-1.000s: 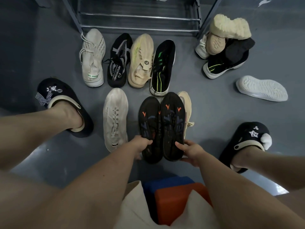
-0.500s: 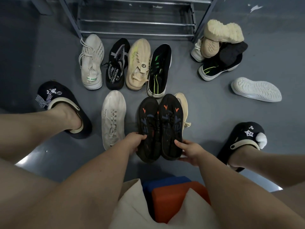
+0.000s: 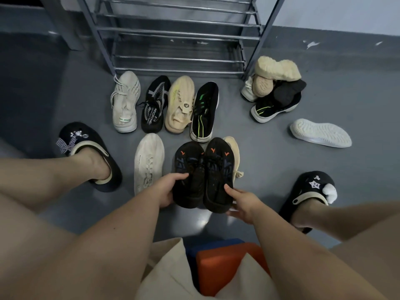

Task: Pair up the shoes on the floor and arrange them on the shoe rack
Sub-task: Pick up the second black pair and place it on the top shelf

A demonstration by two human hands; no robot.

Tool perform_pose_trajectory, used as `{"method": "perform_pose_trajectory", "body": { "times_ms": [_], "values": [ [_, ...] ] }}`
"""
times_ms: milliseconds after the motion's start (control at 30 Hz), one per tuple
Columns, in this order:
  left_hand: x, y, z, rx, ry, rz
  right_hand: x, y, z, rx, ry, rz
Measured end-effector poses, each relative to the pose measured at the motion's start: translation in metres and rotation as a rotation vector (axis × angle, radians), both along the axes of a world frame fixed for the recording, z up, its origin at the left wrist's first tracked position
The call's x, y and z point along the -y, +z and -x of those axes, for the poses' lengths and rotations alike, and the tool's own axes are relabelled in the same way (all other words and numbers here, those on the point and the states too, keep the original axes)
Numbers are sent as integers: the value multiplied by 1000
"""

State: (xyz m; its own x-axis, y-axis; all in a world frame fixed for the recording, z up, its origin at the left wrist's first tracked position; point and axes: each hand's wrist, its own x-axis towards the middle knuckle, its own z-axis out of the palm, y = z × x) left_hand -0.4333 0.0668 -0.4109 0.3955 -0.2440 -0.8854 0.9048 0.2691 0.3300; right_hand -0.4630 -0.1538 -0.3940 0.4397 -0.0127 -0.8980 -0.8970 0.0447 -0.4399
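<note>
Head view: both hands' fingers clamp black shoe pair (image 3: 203,174); four-shoe row (image 3: 164,105) fronts shoe rack (image 3: 173,31).

Both hands are on the black pair with orange marks: left hand (image 3: 167,189) grips the left black shoe (image 3: 188,174), right hand (image 3: 242,201) grips the right black shoe (image 3: 218,174), the two touching side by side. Four odd shoes are lined up in front of the rack (image 3: 173,31), with a pile (image 3: 275,87) to its right.
</note>
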Motion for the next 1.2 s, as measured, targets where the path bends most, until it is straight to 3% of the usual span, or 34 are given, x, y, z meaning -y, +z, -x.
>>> {"method": "perform_pose_trajectory", "body": {
  "times_ms": [200,400,700,1000,1200],
  "values": [
    [-6,19,-6,111,-54,126,-3,16,-11,16,-157,-67],
    [0,30,-15,163,-86,80,-2,32,-16,60,-209,-55],
    [2,51,-22,159,52,256,6,68,-32,133,-211,7],
    [10,96,-54,371,132,266,5,126,-71,247,-227,26],
    [-2,164,-106,552,154,218,-8,187,-126,365,-198,-23]
  ]
}}
